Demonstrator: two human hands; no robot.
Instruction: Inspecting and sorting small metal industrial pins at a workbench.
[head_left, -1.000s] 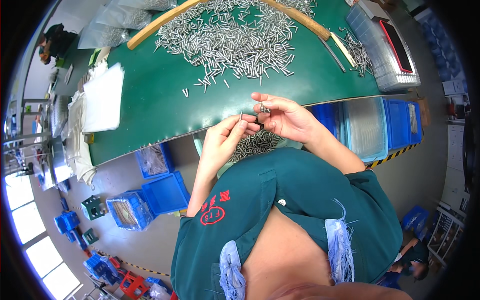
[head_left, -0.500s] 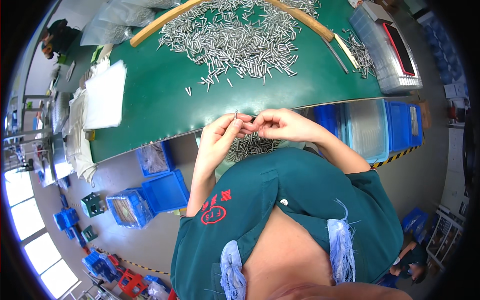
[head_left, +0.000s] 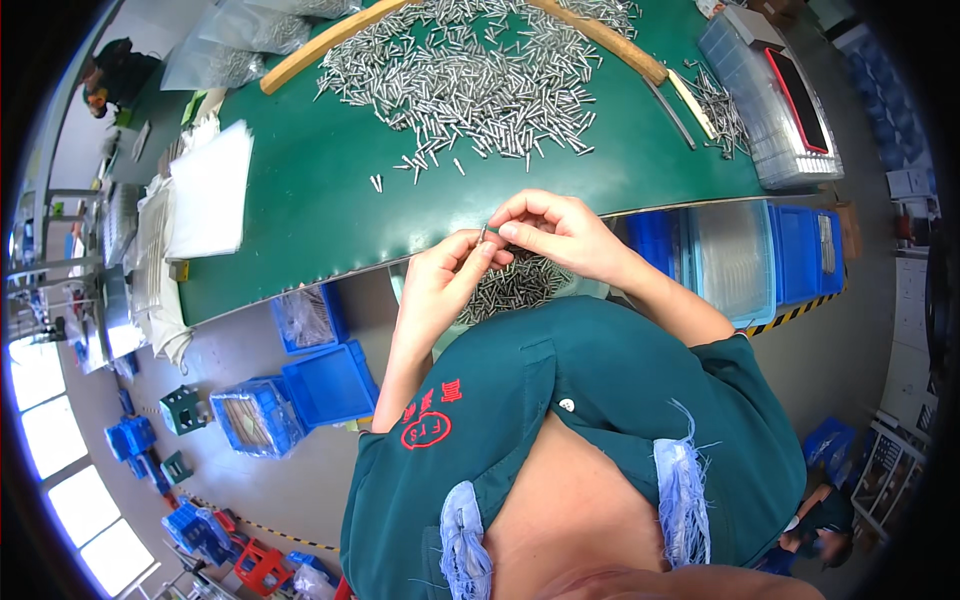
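Note:
My left hand (head_left: pixel 440 275) pinches a small metal pin (head_left: pixel 484 233) between thumb and forefinger, its tip pointing up. Close beside the pin's upper end, my right hand (head_left: pixel 560 238) has thumb and forefinger drawn together; anything between them is too small to make out. Below both hands, a pale green container (head_left: pixel 597 290) in front of my body holds many darker metal pins (head_left: pixel 515 288). A large heap of similar silvery pins (head_left: pixel 470 85) lies farther back on the green table (head_left: pixel 310 190), a few strays nearer me.
Wooden strips (head_left: pixel 320 48) border the heap. At the right stand clear plastic boxes (head_left: pixel 745 90) with a red-edged phone (head_left: pixel 797 100) on top. White sheets (head_left: pixel 210 190) lie at the left. Blue bins (head_left: pixel 330 382) stand beneath and beside the table.
My right hand has moved up and slightly left, from beside my left fingers to the pin's upper end. My left hand has shifted slightly, still gripping the pin.

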